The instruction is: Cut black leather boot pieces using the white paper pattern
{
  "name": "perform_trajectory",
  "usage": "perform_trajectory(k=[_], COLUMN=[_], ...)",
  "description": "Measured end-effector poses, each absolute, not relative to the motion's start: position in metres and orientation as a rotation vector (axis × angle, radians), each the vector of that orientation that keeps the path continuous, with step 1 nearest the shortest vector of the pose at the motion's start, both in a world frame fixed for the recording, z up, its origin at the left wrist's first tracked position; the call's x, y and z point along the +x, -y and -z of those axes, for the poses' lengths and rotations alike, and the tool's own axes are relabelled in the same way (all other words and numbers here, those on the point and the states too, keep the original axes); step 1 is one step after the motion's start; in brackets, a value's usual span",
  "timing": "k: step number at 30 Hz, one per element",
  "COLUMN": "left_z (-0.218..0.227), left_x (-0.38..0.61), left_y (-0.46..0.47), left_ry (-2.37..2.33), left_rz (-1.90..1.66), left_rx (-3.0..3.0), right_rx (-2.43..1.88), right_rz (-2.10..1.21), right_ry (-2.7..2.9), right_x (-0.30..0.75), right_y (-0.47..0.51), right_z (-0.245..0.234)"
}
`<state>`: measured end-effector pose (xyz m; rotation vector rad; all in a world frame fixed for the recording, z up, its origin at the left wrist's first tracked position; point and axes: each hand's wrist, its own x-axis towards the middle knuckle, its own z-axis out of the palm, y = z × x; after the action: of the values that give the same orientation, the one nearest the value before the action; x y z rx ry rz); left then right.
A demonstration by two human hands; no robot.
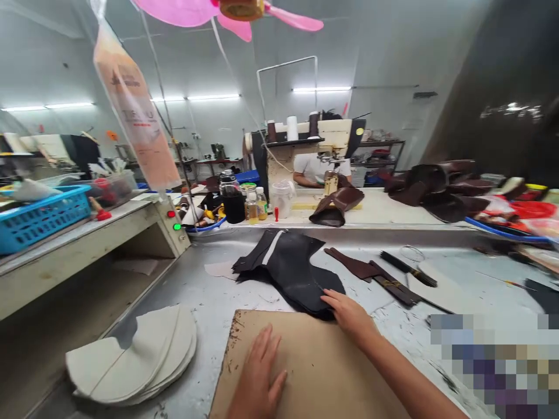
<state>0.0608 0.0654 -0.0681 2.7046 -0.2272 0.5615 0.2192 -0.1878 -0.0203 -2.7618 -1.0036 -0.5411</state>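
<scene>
My left hand (261, 368) lies with its fingers extended on a brown cardboard sheet (323, 369) at the front of the table. My right hand (350, 316) reaches past the cardboard's far edge, its fingertips resting on the toe end of a stack of black boot-shaped pieces (292, 270). A white strip (273, 247) runs along the upper part of that stack. Left of the cardboard, several curved off-white pieces (135, 358) are fanned out in a pile. Brown cut pieces (353, 265) and a bundle of dark strips (395, 285) lie right of the black stack.
A sewing machine (305, 157) with thread spools stands behind the table, and a person's white shirt (321, 169) shows behind it. Jars and bottles (251, 206) line the ledge beside a brown boot part (336, 206). A blue basket (43, 215) sits left; a pink fan (242, 11) hangs overhead.
</scene>
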Motion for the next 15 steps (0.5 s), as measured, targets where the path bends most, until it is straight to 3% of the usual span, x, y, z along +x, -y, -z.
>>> perform_trajectory(k=[5,9,15], left_z=[0.085,0.102,0.093], left_x=[-0.024,-0.062,-0.008], left_y=[-0.215,-0.292,-0.276], left_ry=[-0.159,-0.254,-0.374], left_rz=[-1.006,-0.809,-0.688], left_rx=[2.965,3.131,3.132], right_rx=[-2.732,-2.673,-2.641], right_rz=[0.424,0.404,0.459], right_ry=[1.077,1.039,0.874], right_x=[0.215,0.213,0.199], right_y=[0.216,0.225,0.208], right_z=[0.05,0.07,0.069])
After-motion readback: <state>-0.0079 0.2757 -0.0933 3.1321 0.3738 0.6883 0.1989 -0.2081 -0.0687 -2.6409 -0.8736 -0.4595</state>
